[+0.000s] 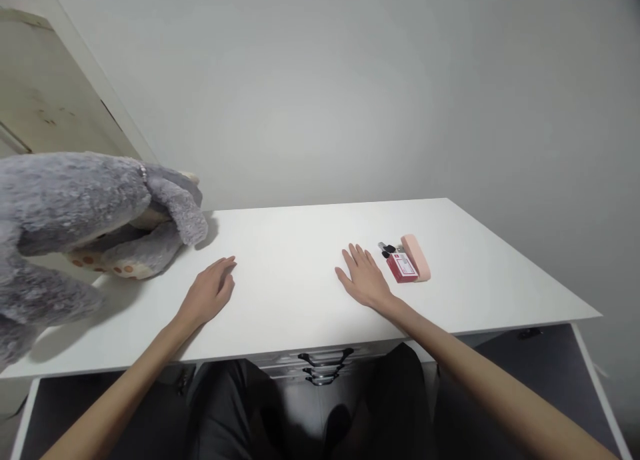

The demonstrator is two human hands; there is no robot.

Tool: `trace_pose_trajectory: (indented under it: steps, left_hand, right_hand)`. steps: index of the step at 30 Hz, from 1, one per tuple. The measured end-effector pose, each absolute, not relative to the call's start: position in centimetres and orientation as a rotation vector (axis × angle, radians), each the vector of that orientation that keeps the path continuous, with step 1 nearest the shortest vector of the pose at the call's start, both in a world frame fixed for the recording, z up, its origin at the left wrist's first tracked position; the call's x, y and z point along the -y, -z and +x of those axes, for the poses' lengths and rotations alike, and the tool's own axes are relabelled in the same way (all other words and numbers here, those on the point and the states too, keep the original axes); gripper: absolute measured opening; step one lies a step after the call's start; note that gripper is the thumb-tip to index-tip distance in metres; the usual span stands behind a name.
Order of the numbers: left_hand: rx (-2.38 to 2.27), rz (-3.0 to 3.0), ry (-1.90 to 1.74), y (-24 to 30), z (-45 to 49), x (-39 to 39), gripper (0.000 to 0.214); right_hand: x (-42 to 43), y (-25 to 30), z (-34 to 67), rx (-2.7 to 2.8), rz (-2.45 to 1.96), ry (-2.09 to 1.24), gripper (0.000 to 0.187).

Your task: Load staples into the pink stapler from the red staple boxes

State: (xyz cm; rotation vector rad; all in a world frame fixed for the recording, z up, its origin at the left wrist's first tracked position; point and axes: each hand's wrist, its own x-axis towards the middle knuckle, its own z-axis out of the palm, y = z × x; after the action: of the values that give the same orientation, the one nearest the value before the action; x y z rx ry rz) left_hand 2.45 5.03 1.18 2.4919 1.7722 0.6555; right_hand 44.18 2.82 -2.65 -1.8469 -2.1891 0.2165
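My left hand [209,292] lies palm down on the white table [300,247], fingers loosely together, holding nothing. A large grey plush toy [90,213] lies just left of it on the table's left end. My right hand [364,275] rests flat with fingers spread, empty. Close to its right lie a red box [401,267], a pink oblong case [416,256] and a small bunch of dark keys [387,249]. Neither hand touches any of these.
The table stands against a plain white wall [350,80]. A door [45,93] shows at the upper left. Under the table's front edge are drawers with black handles [323,361], my dark trousers and a dark floor.
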Motion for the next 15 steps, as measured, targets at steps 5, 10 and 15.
trace_pose_trajectory:
  steps: [5,10,15]
  left_hand:
    - [-1.763,2.515,-0.664,-1.1,2.51,-5.27,0.05]
    - [-1.771,2.516,-0.653,-1.16,2.59,-5.41,0.05]
    - [-1.79,2.511,-0.652,-1.19,2.6,-5.37,0.05]
  right_hand:
    - [-2.64,2.52,44.21,2.183,-1.855,-0.217,0.076]
    - [-2.46,2.4,44.25,2.185,-1.855,-0.203,0.074]
    - [-2.51,2.61,44.32,2.181,-1.847,-0.193,0.074]
